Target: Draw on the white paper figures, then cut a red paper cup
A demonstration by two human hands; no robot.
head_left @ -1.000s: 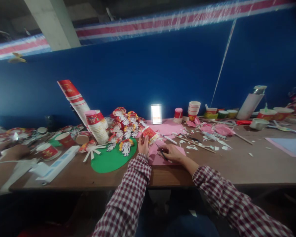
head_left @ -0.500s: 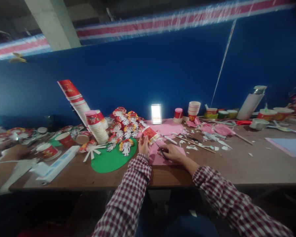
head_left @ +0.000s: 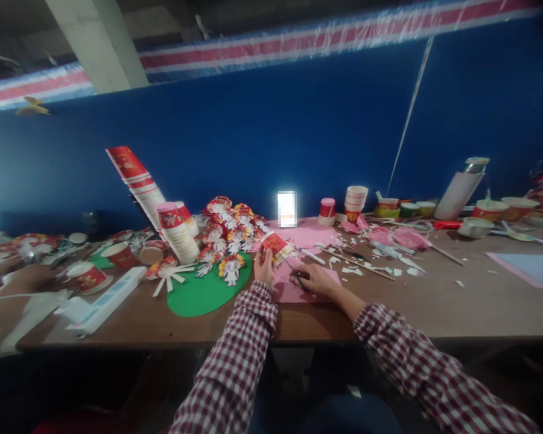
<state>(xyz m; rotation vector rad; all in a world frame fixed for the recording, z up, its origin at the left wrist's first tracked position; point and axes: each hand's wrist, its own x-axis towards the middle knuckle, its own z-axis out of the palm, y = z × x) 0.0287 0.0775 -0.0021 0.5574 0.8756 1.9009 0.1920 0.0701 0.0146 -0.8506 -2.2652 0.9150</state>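
A red paper cup (head_left: 275,242) with a white rim is gripped in my left hand (head_left: 264,267), tilted over the pink sheet (head_left: 294,289). My right hand (head_left: 314,281) is closed on dark-handled scissors (head_left: 300,278), whose blades point up and left at the cup's rim. To the left of my left hand lies a green oval sheet (head_left: 203,295). Paper cutout figures (head_left: 231,269) are heaped on and behind it. Behind my right hand, white scraps (head_left: 344,263) and thin sticks (head_left: 366,266) are scattered.
Tall cup stacks (head_left: 140,187) lean at the left, near a white power strip (head_left: 113,299). A lit phone (head_left: 286,210) stands by the blue wall. Further right are pink pieces (head_left: 411,237), a white bottle (head_left: 459,194) and bowls (head_left: 475,227). Another person's hand (head_left: 31,278) shows at far left.
My hands, the cup and the scissors have barely shifted. At the far left, the other person's hands have moved slightly.
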